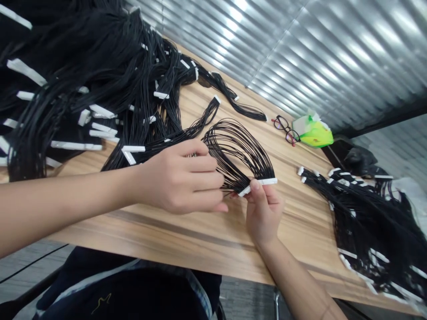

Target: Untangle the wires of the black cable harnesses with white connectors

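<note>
A bundle of thin black wires forms a loop (233,149) that ends in a white plastic connector (258,184). My right hand (263,213) pinches that connector between thumb and fingers. My left hand (182,175) is curled around the wires further along the same bundle, and its fingers hide part of them. A second white connector (132,151) lies on the table just beyond my left hand, with black wires running from it. Large heaps of similar wire harnesses (83,75) with white connectors are piled at the upper left.
The light wood-grain table (207,235) has a corrugated metal wall along its far side. More harnesses (370,218) lie at the right. Glasses (286,130), a green-and-white packet (313,131) and a black bag (360,160) are at the far edge. Dark clothing shows below the near edge.
</note>
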The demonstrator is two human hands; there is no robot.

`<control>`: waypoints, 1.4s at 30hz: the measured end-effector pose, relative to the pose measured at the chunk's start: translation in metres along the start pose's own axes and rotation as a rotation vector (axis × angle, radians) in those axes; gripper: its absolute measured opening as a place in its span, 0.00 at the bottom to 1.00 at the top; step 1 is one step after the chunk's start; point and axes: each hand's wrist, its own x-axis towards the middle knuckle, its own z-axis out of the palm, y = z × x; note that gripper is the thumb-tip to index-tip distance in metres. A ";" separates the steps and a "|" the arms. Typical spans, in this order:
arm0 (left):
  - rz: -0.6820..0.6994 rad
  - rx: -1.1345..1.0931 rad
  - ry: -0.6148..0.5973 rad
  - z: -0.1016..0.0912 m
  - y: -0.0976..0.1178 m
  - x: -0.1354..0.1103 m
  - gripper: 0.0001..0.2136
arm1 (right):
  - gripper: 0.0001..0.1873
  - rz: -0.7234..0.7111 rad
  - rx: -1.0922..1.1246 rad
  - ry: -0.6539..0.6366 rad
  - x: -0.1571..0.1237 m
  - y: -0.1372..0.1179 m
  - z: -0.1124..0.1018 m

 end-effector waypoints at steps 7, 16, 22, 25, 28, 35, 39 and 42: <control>-0.084 -0.194 -0.053 -0.003 0.001 -0.005 0.21 | 0.17 -0.012 -0.040 0.011 0.008 0.001 -0.008; -0.479 -0.072 -0.179 -0.002 -0.004 -0.003 0.12 | 0.17 -0.063 -0.117 -0.010 0.002 0.000 -0.003; -0.503 -0.044 -0.240 -0.002 -0.004 -0.005 0.12 | 0.12 -0.251 -0.301 -0.204 -0.005 -0.008 -0.004; -0.565 -0.051 -0.254 -0.005 -0.004 -0.003 0.11 | 0.09 -0.296 -0.325 -0.245 -0.008 -0.007 -0.007; -0.630 0.039 -0.272 -0.007 -0.003 -0.001 0.10 | 0.09 -0.304 -0.347 -0.258 -0.009 -0.005 -0.009; -0.564 0.141 -0.253 -0.010 -0.003 0.003 0.09 | 0.11 -0.268 -0.416 -0.206 -0.005 -0.007 -0.007; -0.471 0.057 -0.213 -0.010 -0.008 0.002 0.10 | 0.11 -0.251 -0.344 -0.251 -0.002 -0.012 -0.004; -0.433 -0.001 -0.185 -0.011 -0.014 0.001 0.10 | 0.09 -0.258 -0.290 -0.367 -0.002 -0.016 -0.002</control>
